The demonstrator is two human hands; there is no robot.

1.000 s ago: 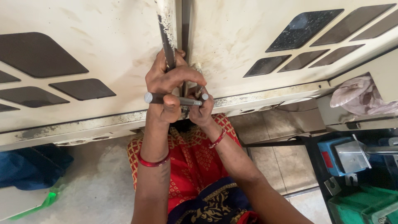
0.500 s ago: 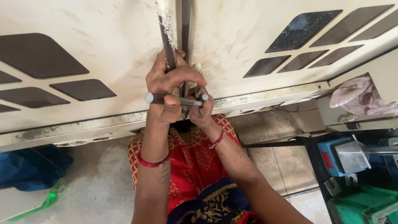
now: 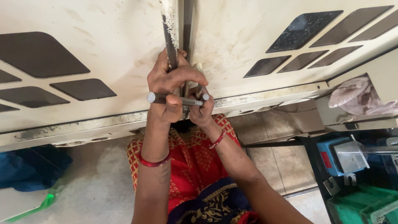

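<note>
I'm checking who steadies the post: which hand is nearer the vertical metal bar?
Left. The left hand wraps the vertical metal bar; the right hand sits lower right, at the horizontal rod's end.

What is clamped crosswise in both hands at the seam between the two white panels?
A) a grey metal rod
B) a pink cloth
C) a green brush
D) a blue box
A: the left hand and right hand both grip a grey metal rod lying crosswise.
</note>
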